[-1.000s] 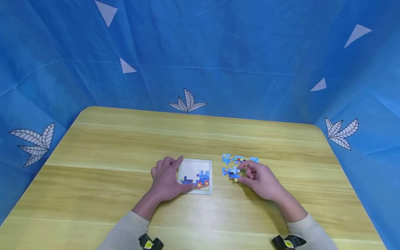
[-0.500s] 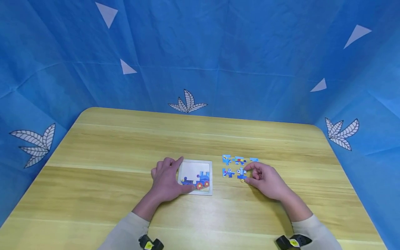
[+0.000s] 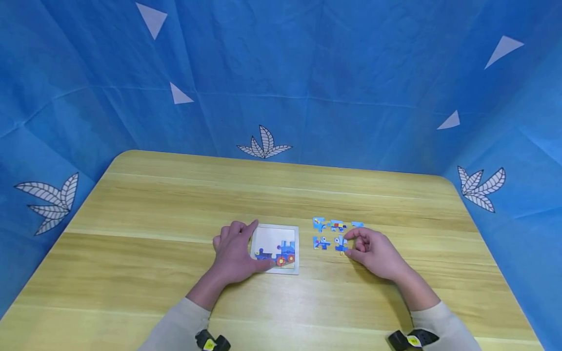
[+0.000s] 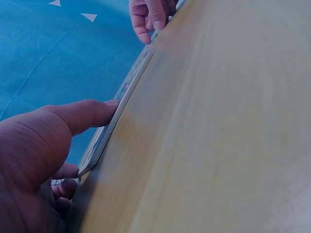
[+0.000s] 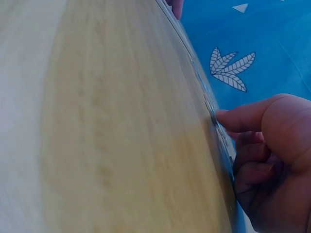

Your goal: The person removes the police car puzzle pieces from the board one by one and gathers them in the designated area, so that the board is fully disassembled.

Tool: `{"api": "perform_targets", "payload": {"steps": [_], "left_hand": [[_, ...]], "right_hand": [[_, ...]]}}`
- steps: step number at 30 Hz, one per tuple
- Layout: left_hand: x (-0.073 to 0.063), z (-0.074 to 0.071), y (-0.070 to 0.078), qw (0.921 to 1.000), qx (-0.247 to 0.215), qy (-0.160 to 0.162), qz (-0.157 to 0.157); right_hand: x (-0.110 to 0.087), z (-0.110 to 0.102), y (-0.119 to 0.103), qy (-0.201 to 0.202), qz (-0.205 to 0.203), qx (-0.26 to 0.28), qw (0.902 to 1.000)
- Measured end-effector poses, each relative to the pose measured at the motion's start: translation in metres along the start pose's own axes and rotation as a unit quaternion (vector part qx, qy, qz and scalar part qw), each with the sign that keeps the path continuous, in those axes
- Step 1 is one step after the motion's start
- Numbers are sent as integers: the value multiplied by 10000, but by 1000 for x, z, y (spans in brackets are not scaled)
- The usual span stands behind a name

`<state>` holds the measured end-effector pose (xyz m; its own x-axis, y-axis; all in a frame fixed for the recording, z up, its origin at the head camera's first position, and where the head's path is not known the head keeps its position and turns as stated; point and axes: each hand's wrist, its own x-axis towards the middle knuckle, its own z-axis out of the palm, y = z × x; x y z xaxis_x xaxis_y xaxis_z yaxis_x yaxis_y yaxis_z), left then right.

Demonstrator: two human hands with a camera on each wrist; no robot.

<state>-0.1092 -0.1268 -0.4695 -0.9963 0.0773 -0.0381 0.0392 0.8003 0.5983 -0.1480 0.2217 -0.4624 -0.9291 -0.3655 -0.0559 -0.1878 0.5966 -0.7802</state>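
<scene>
A square jigsaw tray [image 3: 296,248] with a pale rim lies at the middle of the table in the head view. Blue train pieces [image 3: 286,247] fill its lower part and right side. My left hand [image 3: 237,253] grips the tray from the left, index finger at the upper left corner, thumb over the lower edge. To the right, my right hand [image 3: 373,253] pinches a blue puzzle piece [image 3: 340,243] by its right side, between thumb and index finger, at table level. Another puzzle piece [image 3: 320,243] lies just left of it.
Behind these, a row of puzzle pieces [image 3: 337,225] lies on the wooden table [image 3: 175,195]. The rightmost puzzle piece [image 3: 357,224] is partly hidden by my right hand. A blue cloth [image 3: 281,73] hangs behind the table's far edge.
My right hand has moved slightly right with the pinched piece, away from the puzzle piece on its left, and has hardly moved since half a second ago. The left hand stays on the tray.
</scene>
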Motion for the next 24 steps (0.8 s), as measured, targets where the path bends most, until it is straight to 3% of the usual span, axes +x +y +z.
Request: {"api": "perform_targets", "payload": {"steps": [12,24], "left_hand": [[0,0,0,10000,14,-9,-3],[1,1,-2,10000,50,12,61]], "right_hand": [[3,24,-27,316,-340,333,9984],[16,56,-53,127,-606,284,9977]]}}
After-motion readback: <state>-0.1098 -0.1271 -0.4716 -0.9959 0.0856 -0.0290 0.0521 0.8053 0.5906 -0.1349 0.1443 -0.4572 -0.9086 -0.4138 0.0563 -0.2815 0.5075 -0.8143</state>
